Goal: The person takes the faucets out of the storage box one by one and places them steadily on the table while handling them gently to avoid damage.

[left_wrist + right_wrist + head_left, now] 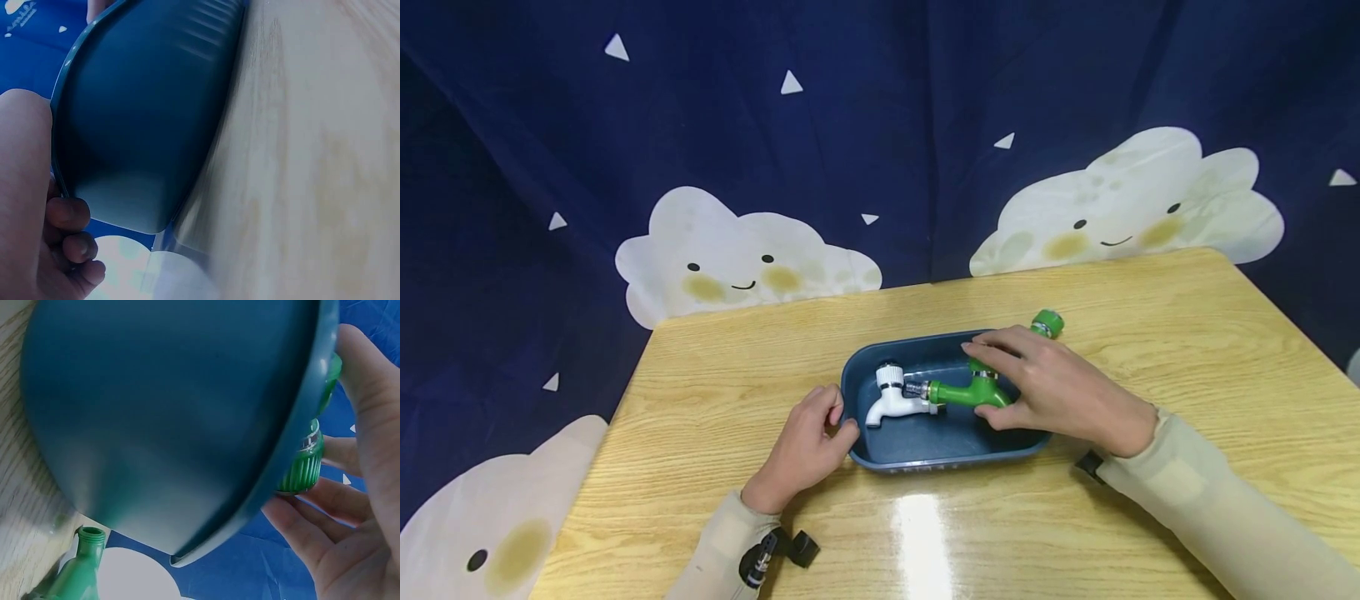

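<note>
My left hand (808, 446) is at the left end of a dark blue plastic tub (943, 454), its curled fingers (69, 214) gripping the rim. In the tub lies a white tap (895, 404) with a ribbed white knob. Reaching over the tub's right end, my right hand (1048, 387) holds a green tap (958, 395) between thumb and fingers. That tap's nozzle points left and overlaps the white tap in the head view. Its ribbed green knob (303, 465) shows above the rim in the right wrist view, near my fingertips.
Behind my right hand, a second green tap (1047, 323) lies on the wooden table (722, 367), outside the tub and partly hidden. A dark blue curtain (895, 125) with white clouds hangs along the table's back edge. Black camera straps circle both wrists.
</note>
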Available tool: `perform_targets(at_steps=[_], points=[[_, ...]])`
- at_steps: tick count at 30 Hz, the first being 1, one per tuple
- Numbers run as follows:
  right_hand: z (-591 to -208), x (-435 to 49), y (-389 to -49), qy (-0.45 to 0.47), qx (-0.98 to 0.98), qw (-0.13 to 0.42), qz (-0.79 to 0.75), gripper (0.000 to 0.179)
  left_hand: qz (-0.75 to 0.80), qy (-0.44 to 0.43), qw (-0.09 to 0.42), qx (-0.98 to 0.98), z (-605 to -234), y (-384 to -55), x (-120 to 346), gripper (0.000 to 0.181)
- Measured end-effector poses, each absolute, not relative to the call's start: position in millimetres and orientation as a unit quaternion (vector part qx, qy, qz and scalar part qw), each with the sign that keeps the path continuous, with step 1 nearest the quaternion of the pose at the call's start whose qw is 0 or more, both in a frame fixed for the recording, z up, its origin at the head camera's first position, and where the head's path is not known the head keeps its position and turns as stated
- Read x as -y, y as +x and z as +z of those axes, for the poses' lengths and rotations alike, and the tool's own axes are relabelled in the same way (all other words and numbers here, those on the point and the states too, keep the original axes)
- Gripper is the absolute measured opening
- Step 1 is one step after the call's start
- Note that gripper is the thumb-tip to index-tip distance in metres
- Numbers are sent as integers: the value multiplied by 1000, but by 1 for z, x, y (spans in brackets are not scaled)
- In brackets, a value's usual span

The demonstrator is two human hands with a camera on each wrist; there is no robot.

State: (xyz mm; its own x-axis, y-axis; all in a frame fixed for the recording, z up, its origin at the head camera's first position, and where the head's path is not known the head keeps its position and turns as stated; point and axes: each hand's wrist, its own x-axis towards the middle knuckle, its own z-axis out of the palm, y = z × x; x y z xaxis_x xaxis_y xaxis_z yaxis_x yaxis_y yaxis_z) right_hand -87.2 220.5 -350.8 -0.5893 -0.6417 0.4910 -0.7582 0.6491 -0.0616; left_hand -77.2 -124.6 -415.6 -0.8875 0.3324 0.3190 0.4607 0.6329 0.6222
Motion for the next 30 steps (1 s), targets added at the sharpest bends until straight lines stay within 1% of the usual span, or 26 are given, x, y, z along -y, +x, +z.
perform_targets(at_steps=[11, 30], points=[[-351, -223, -89, 399, 879, 227, 131, 74, -370, -216, 82, 900, -416, -77, 125, 26], [-347, -226, -90, 391, 885, 222, 124, 73, -368, -218, 82, 900, -415, -78, 125, 26]])
